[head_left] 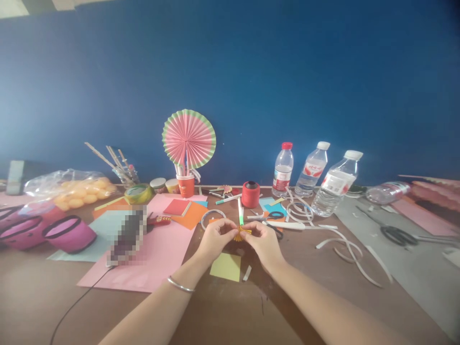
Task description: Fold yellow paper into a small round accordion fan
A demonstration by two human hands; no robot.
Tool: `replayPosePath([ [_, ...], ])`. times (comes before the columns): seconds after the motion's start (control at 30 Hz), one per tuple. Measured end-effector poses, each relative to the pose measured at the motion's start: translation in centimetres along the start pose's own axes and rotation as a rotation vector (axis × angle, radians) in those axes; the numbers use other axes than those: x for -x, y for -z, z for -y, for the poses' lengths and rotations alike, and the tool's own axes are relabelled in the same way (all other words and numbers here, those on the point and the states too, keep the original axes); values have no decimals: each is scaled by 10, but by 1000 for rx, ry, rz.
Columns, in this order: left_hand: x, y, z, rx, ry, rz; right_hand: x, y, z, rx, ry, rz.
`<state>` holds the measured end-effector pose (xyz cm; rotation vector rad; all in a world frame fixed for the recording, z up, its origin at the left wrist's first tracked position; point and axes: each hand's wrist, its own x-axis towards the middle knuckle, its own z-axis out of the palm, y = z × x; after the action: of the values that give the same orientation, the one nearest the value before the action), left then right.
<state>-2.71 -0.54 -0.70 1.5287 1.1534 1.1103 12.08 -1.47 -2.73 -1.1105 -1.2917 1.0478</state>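
Pinching pleated yellow paper (237, 235) between them, the left hand (218, 237) and right hand (265, 243) nearly meet.

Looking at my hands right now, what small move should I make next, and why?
Perhaps press the pleats of the small yellow folded paper closer together with your fingertips. Your left hand and right hand both pinch it from either side, and its pleats look spread at the lower edge, so a gentle squeeze seems sensible.
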Motion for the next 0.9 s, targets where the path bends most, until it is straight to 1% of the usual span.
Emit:
replayPosePath([
  [0.1,-1,0,0,-33,-15,-15,0,0,0,-41,-22,9],
  [0.27,-2,-1,3,1,-21,-7,1,0,2,-77,-55,-11],
  [0.4,-3,0,5,-29,-34,-6,2,-1,3,-106,-75,-4],
  [0.6,-2,1,3,-72,-45,-14,2,0,2,-100,-83,-2],
  [0.9,-3,0,3,-50,-33,-16,2,0,2,-75,-78,3],
])
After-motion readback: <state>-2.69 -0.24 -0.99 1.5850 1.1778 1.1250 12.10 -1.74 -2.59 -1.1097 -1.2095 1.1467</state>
